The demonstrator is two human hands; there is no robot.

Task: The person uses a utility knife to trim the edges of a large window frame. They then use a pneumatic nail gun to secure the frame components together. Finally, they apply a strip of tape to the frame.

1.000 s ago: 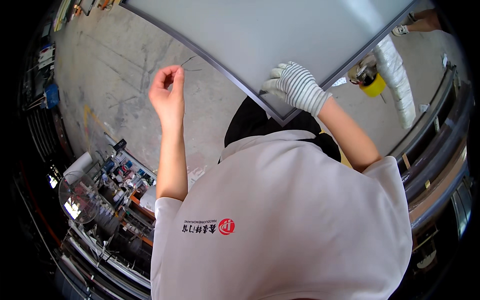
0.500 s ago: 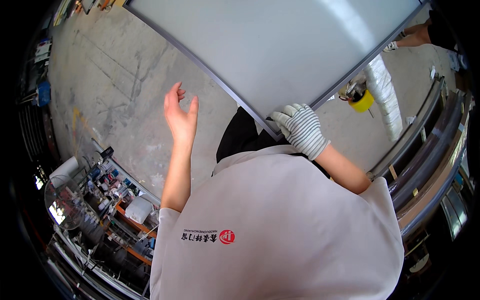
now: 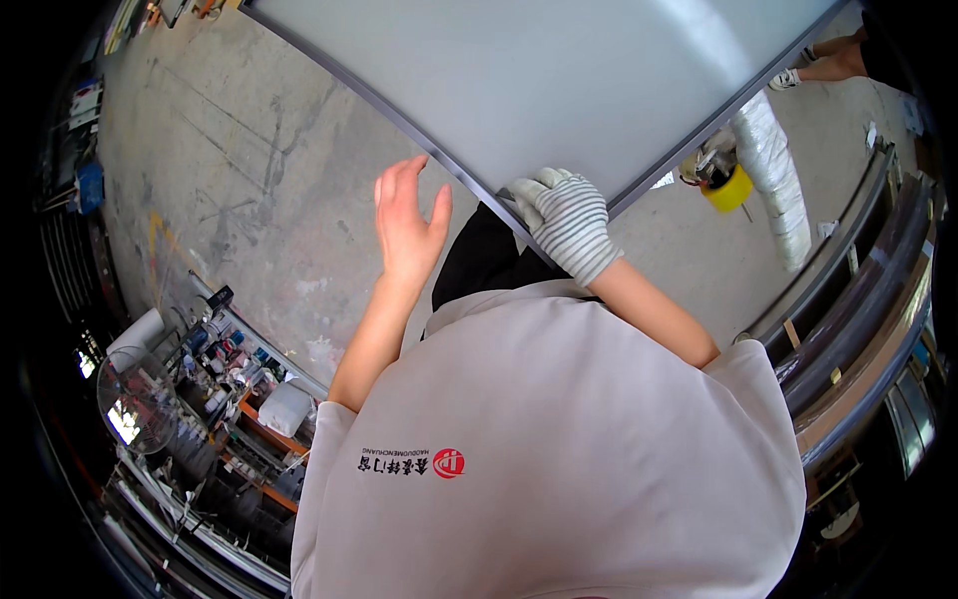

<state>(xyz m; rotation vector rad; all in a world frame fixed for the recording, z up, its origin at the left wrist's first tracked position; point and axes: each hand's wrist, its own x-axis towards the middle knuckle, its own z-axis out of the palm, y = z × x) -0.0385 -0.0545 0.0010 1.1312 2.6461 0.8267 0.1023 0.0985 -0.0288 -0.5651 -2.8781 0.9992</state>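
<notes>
A large pale panel with a dark frame [image 3: 519, 90] fills the top of the view, one corner pointing down at me. My right hand [image 3: 565, 220], in a white knit glove, grips that corner. My left hand [image 3: 407, 222] is bare, fingers spread, hovering just left of the frame's edge without touching it. Below the hands are my dark trousers and my light grey shirt [image 3: 559, 459].
Grey concrete floor [image 3: 230, 190] lies at left. A cluttered workbench with bottles and an orange rack [image 3: 225, 384] sits lower left. A yellow tub [image 3: 730, 187] and a white wrapped roll [image 3: 773, 175] stand at right beside long metal rails [image 3: 858, 299]. Another person's legs [image 3: 833, 65] show top right.
My bare left hand dropped from high at the left toward the panel's corner and opened its fingers. My gloved right hand kept hold of the corner, which moved lower in view.
</notes>
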